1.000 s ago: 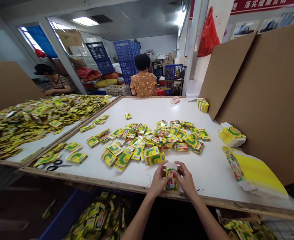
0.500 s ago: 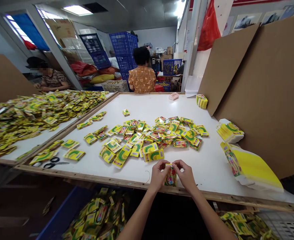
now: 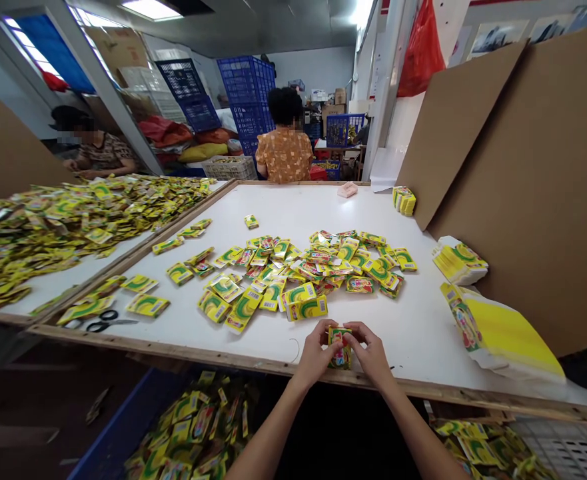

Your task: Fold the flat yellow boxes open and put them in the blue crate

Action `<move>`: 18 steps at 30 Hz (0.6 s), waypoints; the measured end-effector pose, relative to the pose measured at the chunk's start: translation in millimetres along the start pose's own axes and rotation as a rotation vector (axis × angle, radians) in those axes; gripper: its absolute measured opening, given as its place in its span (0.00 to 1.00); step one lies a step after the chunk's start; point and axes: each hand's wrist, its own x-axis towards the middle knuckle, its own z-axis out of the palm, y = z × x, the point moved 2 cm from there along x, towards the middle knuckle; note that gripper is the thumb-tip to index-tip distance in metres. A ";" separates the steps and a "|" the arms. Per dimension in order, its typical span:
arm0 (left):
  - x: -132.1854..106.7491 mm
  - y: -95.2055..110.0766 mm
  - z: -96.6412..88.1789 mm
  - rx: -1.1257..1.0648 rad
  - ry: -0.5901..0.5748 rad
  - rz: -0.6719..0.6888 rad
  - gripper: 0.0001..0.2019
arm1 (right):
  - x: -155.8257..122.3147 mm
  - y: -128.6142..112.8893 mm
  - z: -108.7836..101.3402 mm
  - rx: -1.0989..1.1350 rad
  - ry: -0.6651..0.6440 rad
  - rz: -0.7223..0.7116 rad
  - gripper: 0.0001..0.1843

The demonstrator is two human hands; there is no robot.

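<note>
Both my hands hold one small yellow and green packet (image 3: 340, 348) upright at the near edge of the white table (image 3: 423, 333). My left hand (image 3: 314, 355) grips its left side, and my right hand (image 3: 372, 353) grips its right side, thumbs pressed on the top edge. Just beyond my hands lies a loose heap of the same packets (image 3: 298, 270).
A stack of flat yellow sheets (image 3: 498, 337) and a smaller stack (image 3: 459, 261) lie at the right by cardboard boards (image 3: 548, 173). Scissors (image 3: 100, 321) lie at the left edge. Blue bins of packets (image 3: 193, 427) sit under the table. Two people work at the far side.
The packet's open white top flap has been folded down under my thumbs. My hands stayed at the table's near edge; the view shifted slightly.
</note>
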 end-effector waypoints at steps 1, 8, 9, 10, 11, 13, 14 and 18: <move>-3.3 4.0 -4.9 0.002 0.028 0.011 0.16 | -0.6 0.9 0.5 0.022 0.001 0.012 0.23; -63.8 51.5 -130.5 0.440 0.203 -0.080 0.21 | -3.0 11.1 -1.5 0.073 0.049 0.098 0.24; -72.0 56.1 -149.2 0.584 0.244 -0.092 0.23 | -2.4 12.9 -0.4 0.066 0.046 0.104 0.24; -77.5 59.3 -163.1 0.698 0.293 -0.065 0.25 | -1.5 14.7 1.5 0.055 0.037 0.108 0.23; -79.6 60.0 -171.0 0.776 0.338 -0.026 0.26 | -0.6 16.3 4.1 0.038 0.025 0.110 0.23; -72.0 53.1 -169.2 0.796 0.389 0.051 0.25 | 0.9 18.7 10.5 -0.007 -0.011 0.105 0.22; -62.3 45.9 -161.0 0.741 0.379 0.060 0.25 | 1.3 19.3 13.6 -0.032 -0.030 0.097 0.21; -5.7 13.9 -112.3 0.487 0.334 0.025 0.26 | -0.6 18.2 19.2 -0.138 -0.060 0.052 0.19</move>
